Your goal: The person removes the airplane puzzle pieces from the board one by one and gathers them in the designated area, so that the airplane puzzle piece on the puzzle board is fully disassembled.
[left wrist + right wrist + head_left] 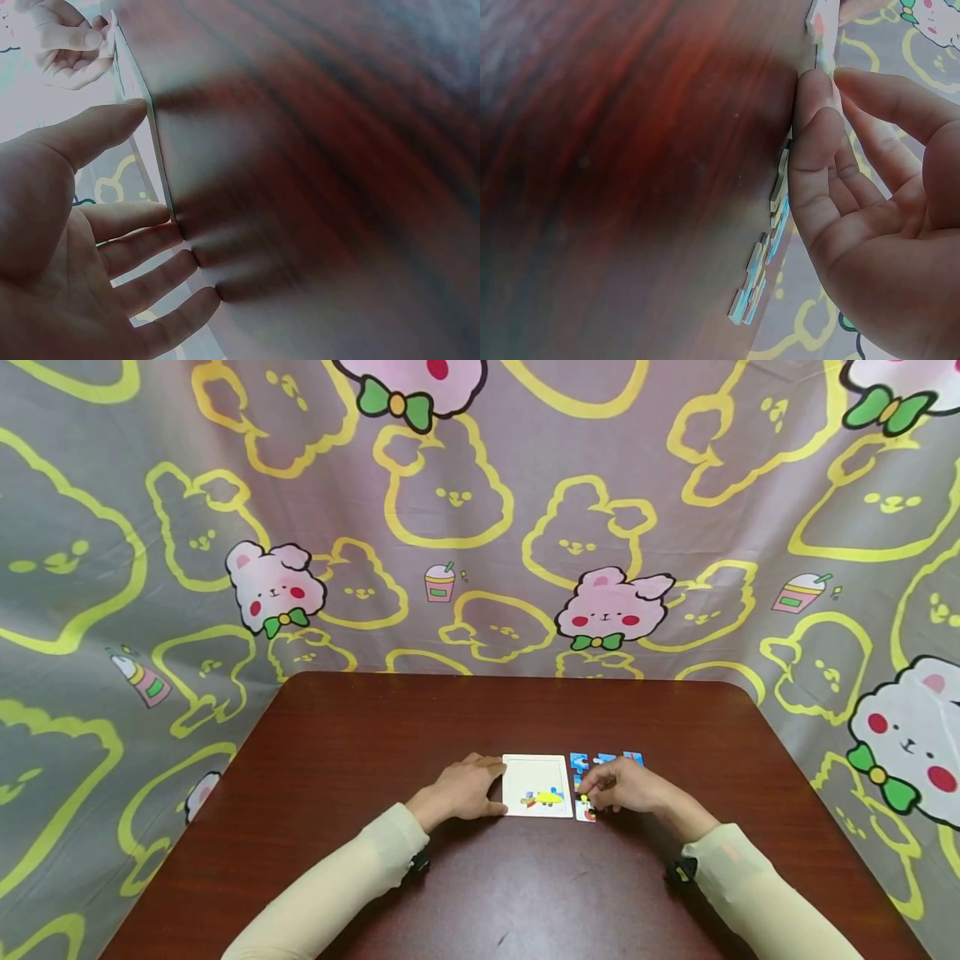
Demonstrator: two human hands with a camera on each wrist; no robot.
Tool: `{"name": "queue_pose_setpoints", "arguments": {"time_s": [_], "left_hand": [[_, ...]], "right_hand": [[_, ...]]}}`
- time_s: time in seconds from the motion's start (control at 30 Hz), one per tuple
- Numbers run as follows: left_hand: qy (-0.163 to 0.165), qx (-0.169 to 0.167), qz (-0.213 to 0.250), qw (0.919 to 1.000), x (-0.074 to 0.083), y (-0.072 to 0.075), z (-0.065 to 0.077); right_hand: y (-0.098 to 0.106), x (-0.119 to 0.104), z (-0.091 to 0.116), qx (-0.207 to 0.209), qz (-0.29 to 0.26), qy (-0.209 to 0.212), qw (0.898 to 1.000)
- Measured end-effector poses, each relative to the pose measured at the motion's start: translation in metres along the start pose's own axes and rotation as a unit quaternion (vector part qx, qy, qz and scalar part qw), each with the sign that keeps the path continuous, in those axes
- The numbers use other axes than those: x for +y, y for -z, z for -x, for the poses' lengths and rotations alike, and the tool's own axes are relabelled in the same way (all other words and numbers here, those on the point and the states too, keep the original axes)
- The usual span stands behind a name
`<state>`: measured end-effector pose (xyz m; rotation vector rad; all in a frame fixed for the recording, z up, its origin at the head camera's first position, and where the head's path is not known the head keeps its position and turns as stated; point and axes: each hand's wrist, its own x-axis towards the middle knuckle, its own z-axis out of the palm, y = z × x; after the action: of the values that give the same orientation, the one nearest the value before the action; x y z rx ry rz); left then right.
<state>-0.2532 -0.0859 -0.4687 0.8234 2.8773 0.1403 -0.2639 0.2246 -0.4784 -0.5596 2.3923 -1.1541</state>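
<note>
A square white puzzle board (534, 774) lies on the table with a raised border and a yellow and blue picture part (549, 797) near its lower edge. My left hand (470, 787) rests at the board's left side, thumb and forefinger touching the edge; in the left wrist view its fingers (154, 244) are spread and nearly straight. Just right of the board, my right hand (624, 785) pinches a small puzzle piece (584, 798) with thumb and forefinger. The fingertips hide much of that piece. Below it lies a white and red puzzle piece (585, 814).
Several loose blue puzzle pieces (579, 762) lie in rows right of the board, partly under my right hand. Thin piece edges (748, 285) show in the right wrist view. The dark red-brown table (375, 727) meets a patterned curtain (480, 560) behind.
</note>
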Motion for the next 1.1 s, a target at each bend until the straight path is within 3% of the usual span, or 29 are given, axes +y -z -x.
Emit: {"name": "queue_pose_setpoints", "arguments": {"time_s": [0.57, 0.83, 1.1], "left_hand": [[-0.003, -0.007, -0.002, 1.0000, -0.001, -0.001, 0.000], [-0.001, -0.006, -0.001, 1.0000, -0.001, -0.001, 0.000], [-0.001, -0.002, 0.000, 1.0000, 0.000, -0.001, 0.000]], "right_hand": [[-0.007, -0.008, -0.008, 0.016, 0.014, 0.019, 1.000], [-0.015, -0.017, -0.019, 0.024, 0.023, 0.059, 0.998], [-0.022, -0.028, -0.027, 0.009, 0.015, 0.067, 0.998]]}}
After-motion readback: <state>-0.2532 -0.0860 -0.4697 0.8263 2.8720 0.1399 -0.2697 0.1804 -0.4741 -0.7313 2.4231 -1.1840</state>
